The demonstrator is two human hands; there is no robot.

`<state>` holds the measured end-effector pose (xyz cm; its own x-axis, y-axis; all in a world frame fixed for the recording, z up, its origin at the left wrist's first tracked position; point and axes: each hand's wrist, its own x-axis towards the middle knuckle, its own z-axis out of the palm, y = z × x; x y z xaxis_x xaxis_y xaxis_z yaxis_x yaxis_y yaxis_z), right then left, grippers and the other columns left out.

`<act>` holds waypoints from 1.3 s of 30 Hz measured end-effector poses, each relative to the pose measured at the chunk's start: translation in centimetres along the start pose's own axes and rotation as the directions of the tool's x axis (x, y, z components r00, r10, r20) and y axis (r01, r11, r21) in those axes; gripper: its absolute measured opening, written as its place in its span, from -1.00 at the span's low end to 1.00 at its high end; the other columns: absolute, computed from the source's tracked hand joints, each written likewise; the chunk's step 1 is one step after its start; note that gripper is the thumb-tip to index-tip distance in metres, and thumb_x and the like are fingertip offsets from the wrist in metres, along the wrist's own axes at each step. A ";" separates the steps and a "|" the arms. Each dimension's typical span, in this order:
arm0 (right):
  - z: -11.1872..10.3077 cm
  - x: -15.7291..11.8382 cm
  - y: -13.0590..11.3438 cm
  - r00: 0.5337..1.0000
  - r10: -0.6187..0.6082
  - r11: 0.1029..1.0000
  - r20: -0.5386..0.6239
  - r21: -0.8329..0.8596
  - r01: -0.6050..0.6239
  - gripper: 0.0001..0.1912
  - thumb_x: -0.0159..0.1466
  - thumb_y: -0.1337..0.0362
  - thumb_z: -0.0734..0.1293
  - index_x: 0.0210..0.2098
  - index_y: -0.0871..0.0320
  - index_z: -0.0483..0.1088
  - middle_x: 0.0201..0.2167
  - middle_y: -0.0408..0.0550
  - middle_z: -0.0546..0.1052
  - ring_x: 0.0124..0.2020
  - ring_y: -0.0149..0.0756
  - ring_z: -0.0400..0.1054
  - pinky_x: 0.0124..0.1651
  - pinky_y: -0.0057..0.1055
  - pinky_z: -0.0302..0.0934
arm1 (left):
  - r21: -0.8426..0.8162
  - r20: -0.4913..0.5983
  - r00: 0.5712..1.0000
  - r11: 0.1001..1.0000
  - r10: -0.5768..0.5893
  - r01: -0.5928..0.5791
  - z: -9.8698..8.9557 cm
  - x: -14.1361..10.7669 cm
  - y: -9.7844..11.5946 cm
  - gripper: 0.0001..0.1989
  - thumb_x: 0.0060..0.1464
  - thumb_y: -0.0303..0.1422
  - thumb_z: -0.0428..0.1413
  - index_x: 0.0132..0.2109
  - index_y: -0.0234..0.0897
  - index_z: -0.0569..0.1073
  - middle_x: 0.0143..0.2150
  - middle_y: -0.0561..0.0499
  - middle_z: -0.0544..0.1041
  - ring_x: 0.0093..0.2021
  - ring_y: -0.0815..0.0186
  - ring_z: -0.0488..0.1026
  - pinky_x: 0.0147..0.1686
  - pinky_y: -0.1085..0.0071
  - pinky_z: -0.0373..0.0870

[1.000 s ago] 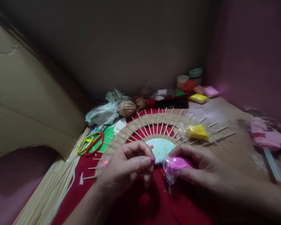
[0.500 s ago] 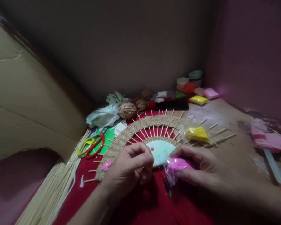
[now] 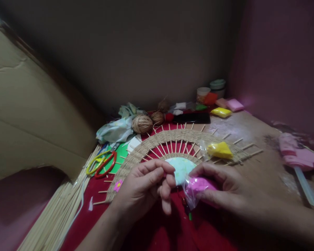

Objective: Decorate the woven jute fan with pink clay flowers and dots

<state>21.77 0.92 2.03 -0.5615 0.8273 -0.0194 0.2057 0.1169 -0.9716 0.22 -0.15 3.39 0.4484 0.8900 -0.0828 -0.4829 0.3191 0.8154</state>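
Note:
My right hand (image 3: pixel 225 184) grips a clear bag of pink clay (image 3: pixel 200 186) over the lower edge of a woven fan-shaped piece (image 3: pixel 146 150). Beside it, my left hand (image 3: pixel 151 184) has thumb and index finger pinched together, with a small bit of pink showing between them; its other fingers are loosely bent. A pink flower with a yellow centre (image 3: pixel 118 185) sits on the left part of the woven band. Pale blue-green patterned fabric (image 3: pixel 181 168) covers the fan's middle. On the fan's right side lies a bag of yellow clay (image 3: pixel 220 150).
Scissors (image 3: pixel 106 165) lie at the left on green sheet, near a bundle of thin sticks (image 3: pixel 49 212). Twine balls (image 3: pixel 142 124), a black phone (image 3: pixel 192 118), clay packets (image 3: pixel 221 112) and cups (image 3: pixel 203 94) stand behind. A pink glue gun (image 3: pixel 293 153) is at right.
The pink bit has moved from above the fabric down between my left fingertips, and my left hand's lower fingers have loosened outward. My right hand has barely moved.

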 end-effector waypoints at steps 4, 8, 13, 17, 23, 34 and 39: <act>-0.1 0.0 -0.3 1.000 0.008 1.000 0.005 -0.026 -0.008 -0.90 0.19 0.32 0.28 -0.29 0.19 0.38 -0.41 -0.10 0.46 -0.42 -0.36 0.30 -0.38 -0.45 0.18 | -0.011 0.024 1.000 1.000 0.018 -0.018 -0.4 -0.4 -0.1 -0.84 0.18 -0.45 0.03 -0.27 -0.38 0.51 -0.51 0.03 0.52 -0.73 0.55 0.33 -0.78 0.63 0.38; -0.1 0.1 -0.5 1.000 0.008 0.999 -0.003 -0.051 -0.008 -0.91 0.18 0.35 0.29 -0.29 0.19 0.38 -0.42 -0.11 0.46 -0.41 -0.38 0.30 -0.36 -0.47 0.18 | 0.052 0.000 0.996 0.994 0.094 -0.094 -0.8 -0.4 0.1 -0.89 0.06 -0.38 0.19 -0.34 -0.37 0.51 -0.55 0.07 0.47 -0.75 0.58 0.28 -0.81 0.70 0.29; 0.0 0.1 -0.3 1.000 -0.003 1.000 0.001 -0.007 0.003 -0.90 0.20 0.31 0.28 -0.28 0.19 0.37 -0.43 -0.14 0.45 -0.43 -0.41 0.28 -0.39 -0.49 0.18 | 0.103 -0.019 0.988 0.983 0.156 -0.153 -0.8 -0.2 0.9 -0.91 -0.02 -0.43 0.24 -0.32 -0.39 0.57 -0.49 0.04 0.50 -0.62 0.49 0.43 -0.71 0.66 0.41; 0.0 0.0 -0.3 1.000 0.015 1.000 0.007 -0.019 -0.015 -0.88 0.20 0.30 0.27 -0.27 0.19 0.36 -0.41 -0.12 0.45 -0.43 -0.40 0.28 -0.40 -0.50 0.18 | 0.076 -0.075 0.991 0.992 0.108 -0.102 -0.4 -0.1 1.2 -0.89 0.01 -0.53 0.20 -0.25 -0.39 0.57 -0.44 0.01 0.55 -0.55 0.47 0.48 -0.63 0.62 0.49; 0.1 0.1 -0.3 1.000 0.003 1.000 -0.011 -0.027 -0.003 -0.90 0.20 0.32 0.28 -0.29 0.18 0.38 -0.41 -0.12 0.46 -0.42 -0.40 0.29 -0.38 -0.49 0.18 | 0.051 -0.013 0.997 0.995 0.081 -0.081 -0.7 -0.3 1.0 -0.89 0.12 -0.39 0.14 -0.30 -0.37 0.50 -0.51 0.04 0.53 -0.68 0.50 0.41 -0.78 0.64 0.40; 0.1 0.0 0.2 1.000 -0.005 0.999 0.003 0.036 0.005 -0.88 0.20 0.30 0.29 -0.28 0.20 0.37 -0.40 -0.10 0.46 -0.42 -0.40 0.29 -0.40 -0.48 0.19 | 0.024 0.021 0.999 0.999 0.033 -0.034 -0.9 0.2 0.6 -0.78 0.22 -0.48 -0.04 -0.23 -0.43 0.51 -0.41 -0.05 0.57 -0.63 0.48 0.46 -0.75 0.65 0.42; 0.2 0.1 0.2 1.000 -0.005 1.000 0.006 0.025 0.005 -0.88 0.19 0.30 0.28 -0.27 0.19 0.37 -0.42 -0.12 0.45 -0.43 -0.41 0.28 -0.41 -0.49 0.18 | 0.059 0.001 0.998 0.996 0.067 -0.067 -0.8 0.1 0.7 -0.90 0.09 -0.57 0.11 -0.27 -0.36 0.50 -0.41 0.01 0.56 -0.58 0.48 0.47 -0.70 0.66 0.44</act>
<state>21.60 0.95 1.80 -0.5676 0.8231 -0.0161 0.1829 0.1070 -0.9773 -0.72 0.49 3.50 0.4158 0.9090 -0.0275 -0.4664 0.2392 0.8516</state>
